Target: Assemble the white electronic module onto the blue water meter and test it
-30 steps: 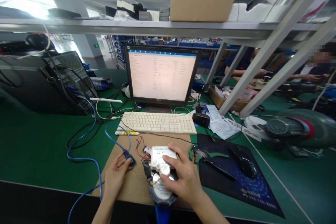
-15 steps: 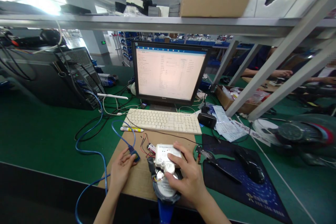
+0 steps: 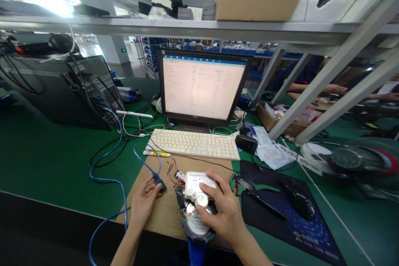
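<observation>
Between the thumb and fingers of my left hand [image 3: 146,198] is a small blue connector [image 3: 159,183] on the end of a blue cable [image 3: 116,181]. My right hand [image 3: 223,210] grips a white plastic module [image 3: 195,181] with printed text on its top. Under that module sits a round meter body [image 3: 196,220] with a silvery face, a dark rim and a blue pipe section [image 3: 196,251] towards me. Thin red and black wires [image 3: 171,170] and a small cylindrical battery [image 3: 180,176] lie at the module's left side.
A brown cardboard sheet [image 3: 166,216] lies under the work. Behind it are a white keyboard [image 3: 190,143], a marker pen [image 3: 156,153] and a monitor [image 3: 202,87]. To the right, cutters [image 3: 258,195] and a black mouse [image 3: 296,197] rest on a mouse pad [image 3: 311,232]. A computer tower [image 3: 65,95] stands left.
Both hands keep their hold and position. The whole view has shifted very slightly; nothing else visibly differs.
</observation>
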